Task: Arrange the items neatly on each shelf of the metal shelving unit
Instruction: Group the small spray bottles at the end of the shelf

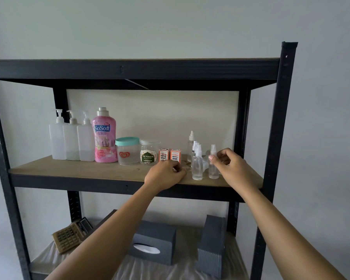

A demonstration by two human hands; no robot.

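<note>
Wooden shelf [79, 168], pale wall behind. Right hand [228, 164] pinching small spray bottle [213, 164]; left hand [166, 174] curled, grip unclear. Neighbouring bottles [197, 164] crowded — nudge topples them.

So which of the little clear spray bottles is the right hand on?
The front-right spray bottle: the right hand pinches its top, unlike the front-left bottle, which stands untouched.

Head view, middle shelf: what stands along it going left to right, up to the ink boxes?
Three white pump bottles → pink SoSoft bottle → teal-lidded jar → Eid Mubarak jar → two refill ink boxes.
</note>
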